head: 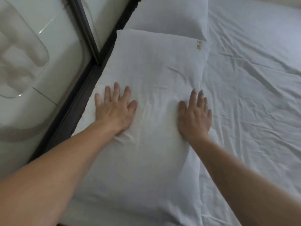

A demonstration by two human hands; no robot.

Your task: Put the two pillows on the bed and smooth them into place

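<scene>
A white pillow (156,67) with a small gold emblem near its far right corner lies on the bed (254,98), along the bed's left edge. Both of my hands rest flat on it, palms down and fingers spread. My left hand (114,110) presses near the pillow's left side. Close to its right edge lies my right hand (195,116). A second white pillow (171,15) sits just beyond the first, at the top of the view, their ends touching. Neither hand holds anything.
The bed's white sheet is wrinkled to the right of the pillows. A dark frame (76,101) runs along the bed's left edge, with glass panels (32,62) behind it that reflect the room.
</scene>
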